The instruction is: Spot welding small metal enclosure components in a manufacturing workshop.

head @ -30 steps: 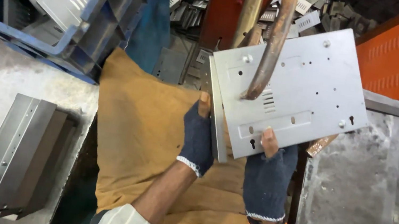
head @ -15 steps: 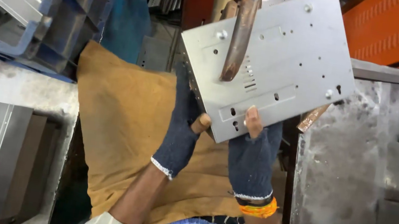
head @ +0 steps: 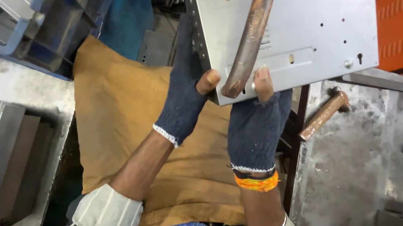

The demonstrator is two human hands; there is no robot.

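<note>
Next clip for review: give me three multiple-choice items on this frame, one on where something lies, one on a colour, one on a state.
1. Where does the rusty-headed hammer lie?
A. in the blue plastic crate
B. on the grey metal table, right of the hands
C. on the tan cloth

2. What colour is the band at the right hand's wrist?
A. orange
B. green
C. white

3. How is the grey perforated sheet-metal panel held?
A. lying flat on the table
B. by one hand
C. by left hand and right hand together

Answers: 1 B, it rests on the tabletop; 2 A, orange below the glove cuff; 3 C, both thumbs press its lower edge.
</note>
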